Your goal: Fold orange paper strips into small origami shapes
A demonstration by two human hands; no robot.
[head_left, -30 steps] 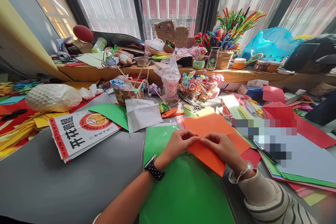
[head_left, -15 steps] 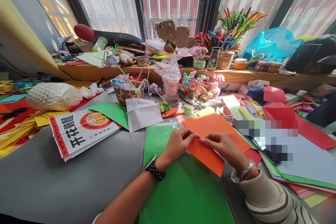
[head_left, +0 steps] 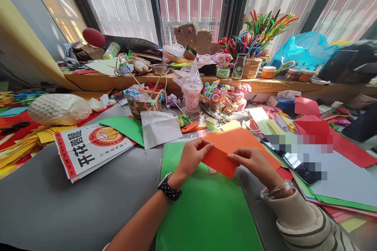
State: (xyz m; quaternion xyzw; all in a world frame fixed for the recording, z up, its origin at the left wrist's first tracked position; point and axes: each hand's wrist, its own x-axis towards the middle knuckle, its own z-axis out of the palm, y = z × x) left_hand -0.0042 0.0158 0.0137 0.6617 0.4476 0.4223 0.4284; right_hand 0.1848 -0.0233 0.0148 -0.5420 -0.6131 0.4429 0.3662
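Between my two hands an orange sheet of paper (head_left: 220, 161) is held up, tilted, above a green mat (head_left: 203, 211). My left hand (head_left: 194, 159) pinches its upper left edge between thumb and fingers. On the other side my right hand (head_left: 255, 164) pinches the right edge near the top. Behind the held sheet lies another orange paper (head_left: 235, 138), partly covered by it and by my right hand. A small pink printed piece (head_left: 212, 170) shows just under the held sheet.
Left of the mat lies a printed paper bag (head_left: 88, 153) with green paper (head_left: 126, 127) over it. White paper (head_left: 161, 127) and a plastic drink cup (head_left: 192, 94) stand farther back. A phone (head_left: 294, 164) rests on stacked paper (head_left: 350, 182) at right.
The held orange paper has turned, and its lower corner has moved up and left. My left hand has shifted slightly left; my right hand has moved slightly right along the edge.
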